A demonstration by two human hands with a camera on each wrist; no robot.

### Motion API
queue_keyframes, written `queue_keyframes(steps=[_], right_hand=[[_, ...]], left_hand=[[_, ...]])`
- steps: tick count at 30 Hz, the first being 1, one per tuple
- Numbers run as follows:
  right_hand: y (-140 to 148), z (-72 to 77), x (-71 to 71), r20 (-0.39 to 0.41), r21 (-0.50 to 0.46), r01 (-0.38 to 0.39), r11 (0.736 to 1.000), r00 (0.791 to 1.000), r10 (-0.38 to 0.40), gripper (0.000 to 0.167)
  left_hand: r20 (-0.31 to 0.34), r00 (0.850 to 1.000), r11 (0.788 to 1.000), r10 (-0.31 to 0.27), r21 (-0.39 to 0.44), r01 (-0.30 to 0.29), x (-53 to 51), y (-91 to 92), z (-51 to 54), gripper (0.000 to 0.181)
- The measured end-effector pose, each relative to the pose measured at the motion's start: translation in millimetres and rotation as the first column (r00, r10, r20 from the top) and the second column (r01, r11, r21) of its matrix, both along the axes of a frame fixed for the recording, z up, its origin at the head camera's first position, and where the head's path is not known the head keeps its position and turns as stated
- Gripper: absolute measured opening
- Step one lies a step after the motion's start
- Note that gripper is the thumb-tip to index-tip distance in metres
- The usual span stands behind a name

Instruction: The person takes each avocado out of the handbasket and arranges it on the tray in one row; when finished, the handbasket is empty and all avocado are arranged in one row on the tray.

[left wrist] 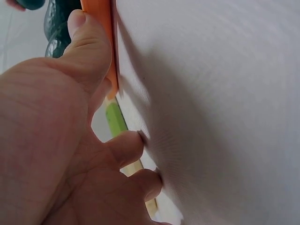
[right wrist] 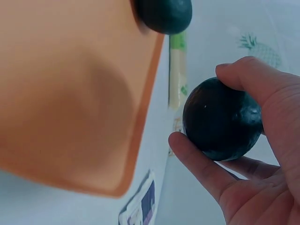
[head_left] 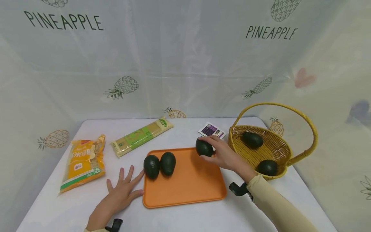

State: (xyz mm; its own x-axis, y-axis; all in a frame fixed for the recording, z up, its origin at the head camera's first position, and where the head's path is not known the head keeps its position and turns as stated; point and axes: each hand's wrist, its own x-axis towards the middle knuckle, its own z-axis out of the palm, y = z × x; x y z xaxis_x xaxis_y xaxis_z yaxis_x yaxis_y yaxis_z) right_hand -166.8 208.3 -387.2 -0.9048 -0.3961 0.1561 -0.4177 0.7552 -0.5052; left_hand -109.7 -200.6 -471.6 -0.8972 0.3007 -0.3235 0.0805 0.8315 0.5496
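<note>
My right hand (head_left: 221,154) grips a dark green avocado (head_left: 204,147) above the far right corner of an orange tray (head_left: 191,183). In the right wrist view the thumb and fingers curl round that avocado (right wrist: 222,119), held clear of the tray. Two more avocados lie side by side at the tray's left end, one avocado (head_left: 151,167) by the edge and another avocado (head_left: 167,163) right of it. With fingers spread, my left hand (head_left: 118,195) rests on the table, its thumb and index finger touching the tray's left rim (left wrist: 112,47).
A yellow wicker basket (head_left: 236,141) with a tall handle stands at the right, holding two avocados. Behind the right hand lies a white and purple packet (head_left: 211,129). A long green-labelled noodle pack (head_left: 142,136) lies at the back, an orange bag (head_left: 84,162) at the left.
</note>
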Motion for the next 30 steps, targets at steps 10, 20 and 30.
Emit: queue_keyframes(steps=[10, 20, 30], right_hand=[[-16, -6.8, 5.8, -0.01, -0.088, -0.005, 0.996, 1.0, 0.004, 0.063], [-37, -19.7, 12.3, 0.035, -0.135, -0.023, 0.991, 0.999, 0.028, 0.064], [-56, -33.9, 17.3, 0.029, -0.122, -0.023, 0.992, 0.999, 0.027, 0.065]], left_hand=[[0.004, 1.0, 1.0, 0.008, 0.001, -0.008, 0.5, 0.2, -0.6, 0.086], [-0.001, 1.0, 1.0, 0.012, 0.013, -0.012, 1.4, 1.3, 1.1, 0.086], [-0.004, 1.0, 1.0, 0.01, 0.013, -0.01, 1.7, 1.8, 1.4, 0.086]])
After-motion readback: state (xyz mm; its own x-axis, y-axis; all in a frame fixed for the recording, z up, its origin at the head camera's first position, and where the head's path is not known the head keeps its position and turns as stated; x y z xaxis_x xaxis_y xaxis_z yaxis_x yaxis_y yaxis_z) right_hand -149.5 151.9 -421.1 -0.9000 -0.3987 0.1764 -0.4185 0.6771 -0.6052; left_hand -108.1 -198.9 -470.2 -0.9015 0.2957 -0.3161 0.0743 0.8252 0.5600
